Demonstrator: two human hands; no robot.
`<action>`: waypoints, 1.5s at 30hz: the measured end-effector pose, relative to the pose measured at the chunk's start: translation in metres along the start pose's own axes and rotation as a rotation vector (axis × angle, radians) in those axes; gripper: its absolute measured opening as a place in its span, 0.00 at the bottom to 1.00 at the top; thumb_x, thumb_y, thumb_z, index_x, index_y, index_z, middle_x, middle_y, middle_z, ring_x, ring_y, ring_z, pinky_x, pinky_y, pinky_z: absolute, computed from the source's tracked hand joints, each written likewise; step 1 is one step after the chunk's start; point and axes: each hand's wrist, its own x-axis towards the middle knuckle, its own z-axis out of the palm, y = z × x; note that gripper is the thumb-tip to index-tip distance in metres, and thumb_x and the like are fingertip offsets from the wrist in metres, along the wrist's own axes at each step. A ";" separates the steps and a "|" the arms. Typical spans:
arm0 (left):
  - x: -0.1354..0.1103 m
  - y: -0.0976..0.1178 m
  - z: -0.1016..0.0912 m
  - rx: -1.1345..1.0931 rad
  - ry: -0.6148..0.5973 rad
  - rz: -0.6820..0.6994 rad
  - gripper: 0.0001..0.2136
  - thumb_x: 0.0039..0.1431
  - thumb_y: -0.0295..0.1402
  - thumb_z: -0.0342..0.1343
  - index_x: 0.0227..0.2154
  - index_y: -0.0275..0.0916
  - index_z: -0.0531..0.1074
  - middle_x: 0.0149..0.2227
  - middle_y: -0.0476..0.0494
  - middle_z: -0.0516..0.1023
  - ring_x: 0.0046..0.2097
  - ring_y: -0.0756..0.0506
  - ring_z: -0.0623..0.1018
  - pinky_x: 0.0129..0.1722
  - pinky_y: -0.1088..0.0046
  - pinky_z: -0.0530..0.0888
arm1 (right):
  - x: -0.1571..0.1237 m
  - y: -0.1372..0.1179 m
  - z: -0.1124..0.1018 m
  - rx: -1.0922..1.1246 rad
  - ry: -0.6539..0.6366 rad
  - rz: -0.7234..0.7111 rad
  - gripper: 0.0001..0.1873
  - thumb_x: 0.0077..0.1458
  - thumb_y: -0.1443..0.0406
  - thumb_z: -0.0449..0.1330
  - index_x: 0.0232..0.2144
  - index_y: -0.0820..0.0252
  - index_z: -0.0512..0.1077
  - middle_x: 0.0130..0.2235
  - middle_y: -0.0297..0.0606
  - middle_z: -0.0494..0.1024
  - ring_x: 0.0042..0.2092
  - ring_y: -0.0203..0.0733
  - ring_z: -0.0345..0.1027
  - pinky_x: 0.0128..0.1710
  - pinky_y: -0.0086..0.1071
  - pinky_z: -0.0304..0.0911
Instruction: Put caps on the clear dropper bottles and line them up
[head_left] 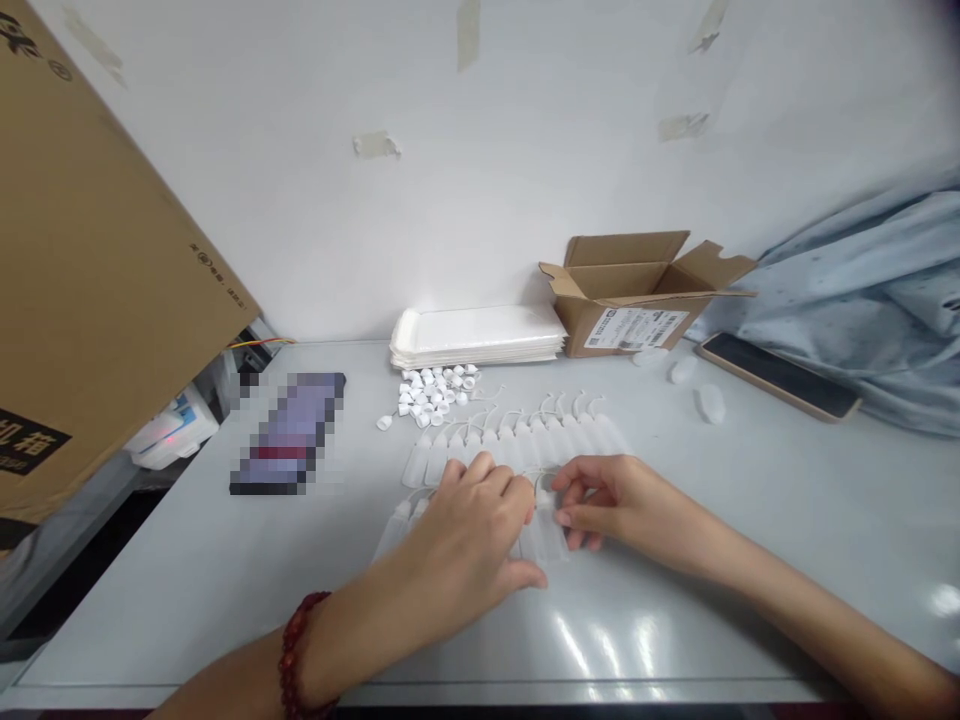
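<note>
Several translucent flat tubes with looped strings lie side by side in a back row (pixel 517 445), and more lie in a front row (pixel 394 528) partly covered by my hands. My left hand (pixel 480 530) is palm down over the front row, thumb stretched away from the bent fingers; what lies beneath it is hidden. Beside the right end of that row is my right hand (pixel 607 500), loosely curled with a gap between thumb and fingers. Its fingertips come against or close to the last tube (pixel 551 530); whether they touch is unclear.
Behind the tubes are a pile of white caps (pixel 431 395), stacked white padded envelopes (pixel 480 335) and an open cardboard box (pixel 630 300). One phone (pixel 780 375) lies at right, a blurred device (pixel 292 430) at left. A large carton (pixel 97 250) leans over the left side.
</note>
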 end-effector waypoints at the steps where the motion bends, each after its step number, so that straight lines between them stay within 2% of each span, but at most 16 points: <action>1: 0.000 0.000 -0.001 -0.013 -0.008 -0.001 0.21 0.44 0.44 0.68 0.31 0.38 0.64 0.35 0.46 0.72 0.40 0.41 0.68 0.37 0.65 0.61 | 0.000 0.000 0.000 0.000 0.006 -0.002 0.12 0.50 0.64 0.62 0.37 0.65 0.68 0.25 0.33 0.75 0.27 0.37 0.73 0.27 0.31 0.68; 5: 0.004 -0.001 -0.007 -0.146 0.006 -0.028 0.19 0.50 0.48 0.63 0.29 0.38 0.64 0.33 0.47 0.72 0.39 0.42 0.68 0.39 0.64 0.62 | 0.001 0.001 -0.002 0.024 0.028 -0.021 0.13 0.49 0.61 0.63 0.35 0.64 0.68 0.25 0.35 0.76 0.27 0.39 0.74 0.26 0.31 0.68; 7: 0.008 -0.005 -0.009 -0.209 0.068 -0.084 0.16 0.56 0.46 0.58 0.27 0.38 0.64 0.31 0.49 0.72 0.38 0.44 0.69 0.39 0.65 0.63 | 0.002 -0.001 -0.009 0.024 0.060 -0.035 0.15 0.48 0.57 0.64 0.33 0.63 0.69 0.24 0.36 0.77 0.26 0.40 0.74 0.26 0.32 0.67; 9: 0.013 -0.014 -0.011 -0.256 0.155 -0.166 0.14 0.59 0.43 0.54 0.24 0.39 0.64 0.28 0.50 0.72 0.37 0.44 0.69 0.39 0.65 0.64 | 0.002 -0.005 -0.024 -0.026 0.155 -0.048 0.16 0.47 0.54 0.64 0.30 0.63 0.70 0.22 0.38 0.77 0.25 0.41 0.73 0.27 0.33 0.67; 12: 0.022 -0.034 -0.015 -0.265 0.300 -0.257 0.12 0.62 0.38 0.50 0.24 0.40 0.65 0.28 0.49 0.73 0.37 0.44 0.70 0.37 0.66 0.66 | 0.002 -0.010 -0.056 -0.200 0.498 -0.087 0.16 0.47 0.53 0.61 0.27 0.62 0.72 0.21 0.39 0.77 0.23 0.40 0.69 0.28 0.34 0.65; 14: 0.027 -0.051 -0.019 -0.203 0.386 -0.293 0.10 0.62 0.34 0.48 0.26 0.40 0.68 0.31 0.48 0.75 0.39 0.43 0.71 0.39 0.66 0.67 | 0.003 -0.007 -0.082 -0.377 0.768 -0.080 0.13 0.49 0.56 0.59 0.28 0.61 0.73 0.25 0.40 0.78 0.26 0.41 0.69 0.30 0.35 0.64; 16: 0.030 -0.067 -0.022 -0.091 0.445 -0.310 0.08 0.61 0.31 0.48 0.29 0.39 0.70 0.34 0.45 0.76 0.41 0.42 0.71 0.43 0.63 0.68 | 0.005 0.003 -0.108 -0.608 1.006 -0.063 0.08 0.48 0.61 0.60 0.29 0.60 0.73 0.29 0.41 0.78 0.32 0.45 0.71 0.37 0.37 0.63; 17: 0.032 -0.074 -0.023 -0.076 0.452 -0.310 0.08 0.61 0.30 0.47 0.30 0.38 0.71 0.36 0.43 0.76 0.43 0.40 0.70 0.44 0.61 0.68 | 0.007 0.009 -0.120 -0.708 1.072 -0.044 0.09 0.48 0.61 0.60 0.30 0.60 0.74 0.31 0.42 0.78 0.34 0.47 0.71 0.39 0.37 0.62; 20: 0.036 -0.088 -0.023 -0.063 0.437 -0.265 0.10 0.60 0.26 0.46 0.38 0.37 0.73 0.46 0.41 0.75 0.51 0.40 0.68 0.50 0.60 0.67 | 0.012 0.032 -0.149 -0.937 1.018 0.031 0.15 0.50 0.59 0.59 0.40 0.58 0.74 0.39 0.45 0.75 0.38 0.49 0.70 0.38 0.37 0.61; 22: 0.039 -0.092 -0.021 -0.044 0.399 -0.192 0.14 0.59 0.23 0.44 0.43 0.38 0.72 0.52 0.42 0.73 0.55 0.41 0.65 0.54 0.60 0.65 | 0.016 0.045 -0.160 -0.989 0.942 0.110 0.19 0.51 0.57 0.58 0.44 0.56 0.73 0.37 0.45 0.74 0.38 0.51 0.70 0.37 0.37 0.61; 26: 0.046 -0.092 -0.016 0.047 0.276 -0.119 0.19 0.57 0.20 0.42 0.45 0.40 0.73 0.55 0.45 0.71 0.57 0.39 0.62 0.54 0.54 0.63 | 0.022 0.058 -0.168 -0.973 0.872 0.140 0.17 0.52 0.57 0.58 0.42 0.56 0.75 0.36 0.44 0.74 0.37 0.50 0.71 0.36 0.36 0.60; 30: 0.050 -0.091 -0.014 0.072 0.239 -0.127 0.20 0.55 0.19 0.42 0.43 0.40 0.74 0.52 0.44 0.74 0.54 0.38 0.65 0.49 0.53 0.64 | 0.021 0.059 -0.166 -0.968 0.810 0.128 0.17 0.50 0.57 0.59 0.40 0.58 0.76 0.32 0.44 0.74 0.34 0.48 0.69 0.33 0.35 0.58; 36: 0.053 -0.093 -0.010 0.070 0.256 -0.120 0.20 0.52 0.18 0.44 0.41 0.40 0.75 0.49 0.43 0.76 0.51 0.37 0.66 0.48 0.53 0.63 | 0.017 0.053 -0.157 -0.955 0.791 0.042 0.13 0.51 0.61 0.59 0.38 0.60 0.76 0.32 0.46 0.75 0.33 0.48 0.68 0.34 0.37 0.59; 41: 0.053 -0.086 -0.015 0.018 0.369 -0.109 0.19 0.53 0.16 0.44 0.38 0.39 0.76 0.45 0.44 0.78 0.50 0.40 0.69 0.48 0.58 0.66 | 0.018 0.032 -0.130 -0.902 0.872 -0.128 0.14 0.53 0.66 0.57 0.43 0.62 0.72 0.39 0.48 0.75 0.39 0.47 0.69 0.41 0.36 0.61; 42: 0.052 -0.083 -0.017 0.000 0.409 -0.111 0.18 0.54 0.17 0.44 0.38 0.39 0.76 0.44 0.44 0.78 0.49 0.41 0.70 0.48 0.60 0.67 | 0.017 0.027 -0.122 -0.859 0.889 -0.181 0.14 0.55 0.65 0.55 0.44 0.61 0.70 0.42 0.47 0.75 0.40 0.45 0.69 0.42 0.35 0.62; 45: 0.048 -0.072 -0.021 -0.144 0.558 -0.121 0.11 0.55 0.21 0.50 0.33 0.39 0.76 0.40 0.44 0.79 0.47 0.43 0.73 0.45 0.65 0.70 | 0.014 0.012 -0.095 -0.470 0.893 -0.355 0.12 0.54 0.59 0.58 0.39 0.58 0.71 0.42 0.43 0.75 0.41 0.44 0.69 0.40 0.34 0.64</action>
